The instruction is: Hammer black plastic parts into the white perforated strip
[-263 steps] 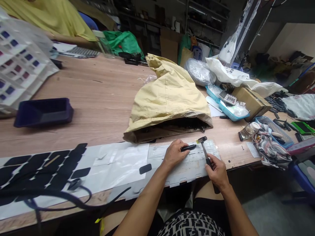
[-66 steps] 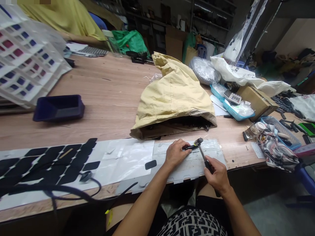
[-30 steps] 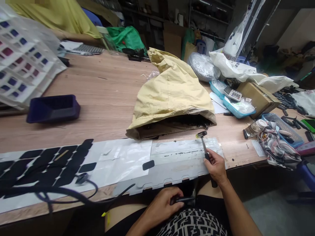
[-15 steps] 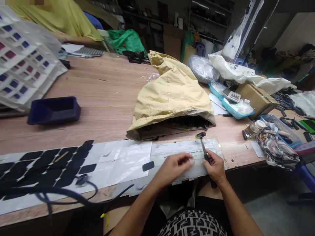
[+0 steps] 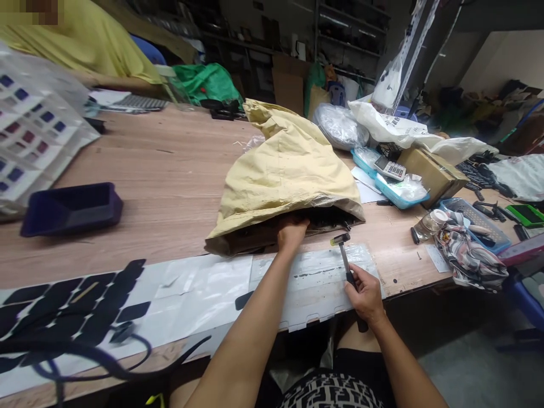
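Reaching into the sack (image 5: 289, 170), the left hand (image 5: 290, 233) has its fingers inside the open mouth, hidden in the dark; can't tell whether they're spread or closed on anything. Sack is yellow, lying on its side mid-table (image 5: 170, 170), mouth toward the person, dark parts just visible inside.

Right hand (image 5: 365, 294) is wrapped tight around the hammer (image 5: 345, 258) handle. Hammer is small, dark shaft, head with a yellowish face, held just above the clear plastic sheet (image 5: 323, 272) at the table's near edge; head sits close to the sack mouth, apart from the left hand.

Black pads (image 5: 68, 300) lie in overlapping rows on the white sheet (image 5: 199, 289) to the left, with a black cable (image 5: 106, 362) looping over them. Dark blue tray (image 5: 70, 208) further left, well apart. Right side: blue basket (image 5: 393, 190) with a calculator (image 5: 390, 168), cardboard box (image 5: 433, 173), patterned cloth (image 5: 467, 255).
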`<state>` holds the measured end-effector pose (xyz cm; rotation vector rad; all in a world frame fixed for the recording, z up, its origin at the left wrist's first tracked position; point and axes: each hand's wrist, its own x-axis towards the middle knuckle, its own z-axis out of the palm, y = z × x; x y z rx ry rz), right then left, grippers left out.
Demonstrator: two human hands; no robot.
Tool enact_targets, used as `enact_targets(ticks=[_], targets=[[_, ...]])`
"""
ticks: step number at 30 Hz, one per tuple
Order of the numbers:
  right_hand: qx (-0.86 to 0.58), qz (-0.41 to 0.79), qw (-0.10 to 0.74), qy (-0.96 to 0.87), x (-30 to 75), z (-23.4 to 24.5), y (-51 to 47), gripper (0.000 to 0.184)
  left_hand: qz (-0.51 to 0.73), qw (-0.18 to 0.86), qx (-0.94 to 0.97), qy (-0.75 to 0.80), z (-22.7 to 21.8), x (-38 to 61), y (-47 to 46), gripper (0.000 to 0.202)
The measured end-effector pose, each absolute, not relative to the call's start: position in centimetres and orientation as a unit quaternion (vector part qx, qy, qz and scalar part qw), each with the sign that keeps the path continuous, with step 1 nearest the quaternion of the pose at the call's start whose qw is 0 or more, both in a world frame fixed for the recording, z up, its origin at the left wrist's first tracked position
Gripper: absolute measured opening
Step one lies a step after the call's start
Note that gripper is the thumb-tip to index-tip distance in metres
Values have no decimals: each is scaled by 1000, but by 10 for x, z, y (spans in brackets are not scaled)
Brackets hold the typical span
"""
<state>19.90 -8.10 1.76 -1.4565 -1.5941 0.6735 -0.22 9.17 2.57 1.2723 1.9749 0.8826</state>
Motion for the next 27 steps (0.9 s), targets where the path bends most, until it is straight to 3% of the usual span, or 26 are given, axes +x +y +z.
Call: enact_targets(ticks=[6, 10, 15, 27], targets=[[-584, 264, 427, -638, 200, 14, -80, 45, 402, 329, 526, 673, 29, -10, 29, 28], [-583, 266, 432, -635, 200, 14, -81, 45, 370, 364, 610, 599, 14, -5, -3, 22], [-582, 271, 443, -626, 199, 15, -82, 43, 333, 307, 660, 599, 7, 1, -9, 14], [-579, 244, 409, -662, 203, 25, -89, 44, 326, 302, 672, 593, 10, 1, -10, 14]])
